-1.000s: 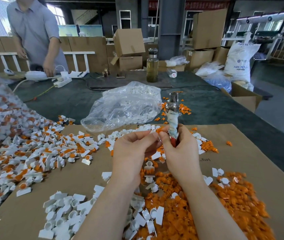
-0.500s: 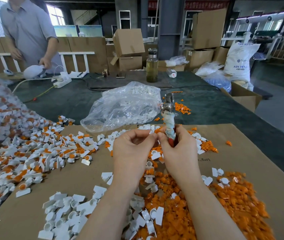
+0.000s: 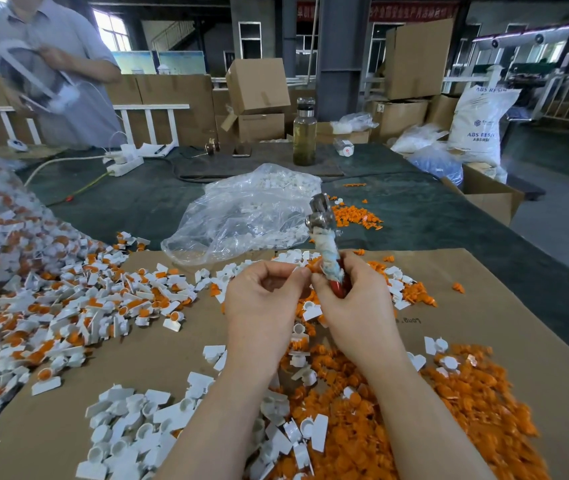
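While right hand [image 3: 356, 306] grips cloth-wrapped hammer [image 3: 326, 252] upright, fingers [image 3: 359, 271] curled round handle, left hand [image 3: 262, 303] pinches small part [image 3: 303, 270], mostly hidden, just beside it above cardboard [image 3: 518, 323]. Assembled pieces [image 3: 68, 306] heaped at left; big loose piles of white shells [image 3: 130, 427], orange inserts [image 3: 414, 427] remain. Judged: well short of done.

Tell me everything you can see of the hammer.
The hammer is small, with a shiny metal head on top and a handle wrapped in grubby white cloth or tape, red at its lower end. It stands nearly upright, head leaning slightly left. The right hand grips its lower handle; the left hand pinches a white piece beside it.
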